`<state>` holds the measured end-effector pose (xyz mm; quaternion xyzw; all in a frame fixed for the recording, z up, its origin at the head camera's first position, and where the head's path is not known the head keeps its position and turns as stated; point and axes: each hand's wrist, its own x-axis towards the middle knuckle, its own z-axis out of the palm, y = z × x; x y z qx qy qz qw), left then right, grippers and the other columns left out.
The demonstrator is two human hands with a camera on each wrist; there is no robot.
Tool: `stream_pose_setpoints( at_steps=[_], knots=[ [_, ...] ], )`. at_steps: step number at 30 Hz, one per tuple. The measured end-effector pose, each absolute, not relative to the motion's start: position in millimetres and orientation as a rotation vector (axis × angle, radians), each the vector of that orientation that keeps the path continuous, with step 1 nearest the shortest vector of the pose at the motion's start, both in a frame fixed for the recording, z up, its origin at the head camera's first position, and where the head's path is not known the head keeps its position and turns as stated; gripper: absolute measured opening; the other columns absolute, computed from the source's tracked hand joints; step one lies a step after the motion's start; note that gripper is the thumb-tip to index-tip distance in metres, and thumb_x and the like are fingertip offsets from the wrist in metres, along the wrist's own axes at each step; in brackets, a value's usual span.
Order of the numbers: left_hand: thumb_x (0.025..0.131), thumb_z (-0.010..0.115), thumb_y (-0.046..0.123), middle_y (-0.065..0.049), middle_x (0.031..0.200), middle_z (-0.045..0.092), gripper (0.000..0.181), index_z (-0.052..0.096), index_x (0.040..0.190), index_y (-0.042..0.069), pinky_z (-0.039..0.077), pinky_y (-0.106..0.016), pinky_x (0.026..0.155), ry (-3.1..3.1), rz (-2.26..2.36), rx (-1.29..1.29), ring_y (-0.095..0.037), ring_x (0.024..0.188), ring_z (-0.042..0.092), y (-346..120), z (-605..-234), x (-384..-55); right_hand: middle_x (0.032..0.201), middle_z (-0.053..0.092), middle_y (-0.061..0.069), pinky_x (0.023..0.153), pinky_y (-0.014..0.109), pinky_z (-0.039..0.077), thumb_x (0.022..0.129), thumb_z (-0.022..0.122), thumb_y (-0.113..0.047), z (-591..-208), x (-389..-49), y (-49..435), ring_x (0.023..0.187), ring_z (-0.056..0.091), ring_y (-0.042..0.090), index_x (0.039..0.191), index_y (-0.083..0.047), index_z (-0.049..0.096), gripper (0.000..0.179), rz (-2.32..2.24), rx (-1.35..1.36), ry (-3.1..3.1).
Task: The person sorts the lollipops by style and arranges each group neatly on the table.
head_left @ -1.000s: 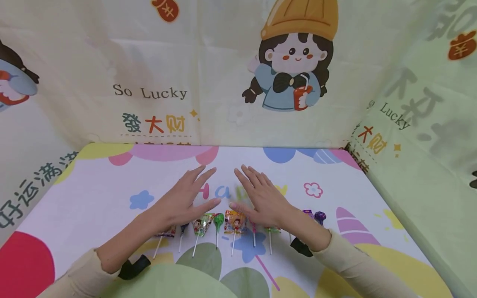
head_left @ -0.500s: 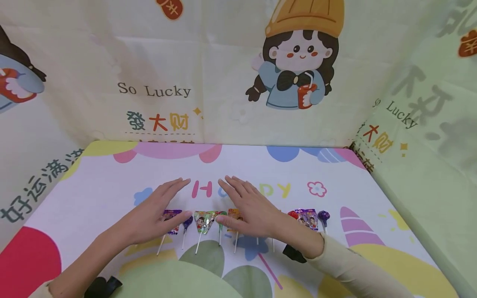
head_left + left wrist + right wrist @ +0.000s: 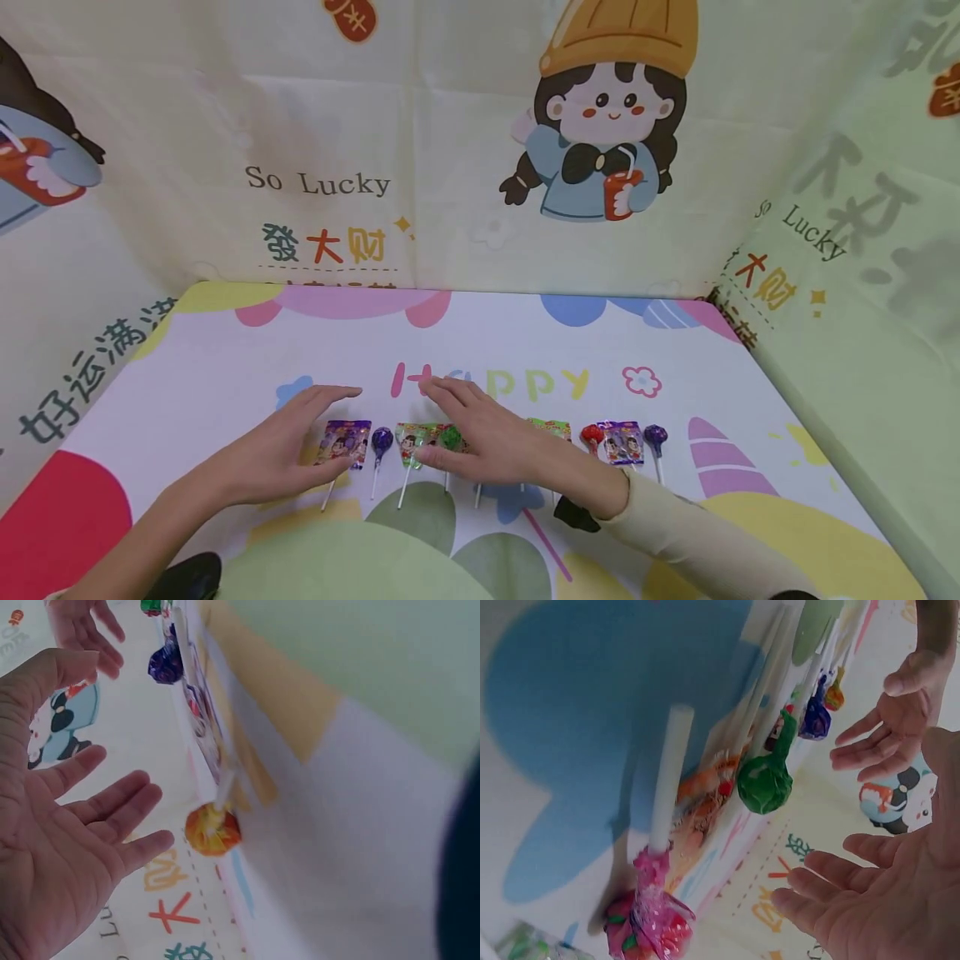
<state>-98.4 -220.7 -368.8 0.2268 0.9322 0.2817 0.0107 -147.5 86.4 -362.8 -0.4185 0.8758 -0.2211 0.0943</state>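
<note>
Several wrapped lollipops lie in a row on the patterned table. My left hand (image 3: 281, 454), fingers extended and holding nothing, hovers by the left end, near a flat purple-packet lollipop (image 3: 352, 435) and a round purple lollipop (image 3: 382, 439). In the left wrist view a round orange lollipop (image 3: 213, 831) lies below the fingers. Over the row's middle, my right hand (image 3: 487, 437) hovers, also holding nothing. It partly covers a green lollipop (image 3: 451, 437); a pink lollipop (image 3: 649, 922) shows only in the right wrist view. Right of it are a red lollipop (image 3: 592, 435) and another purple-packet lollipop (image 3: 623, 442).
The table (image 3: 525, 342) has a printed cover with the word "Happy". Behind it and at both sides hang cartoon-printed cloths (image 3: 450, 150). A black wrist device (image 3: 576, 514) shows under the right forearm. A round purple lollipop (image 3: 656, 436) ends the visible row at right.
Both hands have moved left and closer to the body, staying spread and holding nothing. The left packets have come into view, while the right hand now covers the middle ones. The lollipops stay in place.
</note>
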Motion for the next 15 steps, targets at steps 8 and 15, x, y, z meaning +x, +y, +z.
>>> stream_pose_setpoints(
  at_steps=[8,15],
  knots=[
    [0.080,0.086,0.023,-0.004,0.138,0.056,0.071,0.051,0.142,0.013,0.052,-0.053,0.098,2.848,0.828,0.757,-0.026,0.122,0.056,-236.9,-372.1,-102.1,0.162,0.034,0.006,0.119,0.041,0.036,0.093,0.070,-0.051,-370.1,-150.3,77.5,0.148,0.034,0.021,0.161,-0.014,0.029,0.087,-0.639,-1.242,2.517],
    [0.078,0.088,0.033,-0.006,0.137,0.054,0.075,0.053,0.140,0.012,0.051,-0.055,0.100,2.761,0.793,0.683,-0.026,0.119,0.053,-242.0,-373.9,-108.5,0.154,0.046,0.006,0.117,0.038,0.038,0.091,0.077,-0.041,-375.7,-152.3,70.7,0.143,0.042,0.021,0.153,-0.013,0.043,0.076,-0.634,-1.243,2.515]
  ],
)
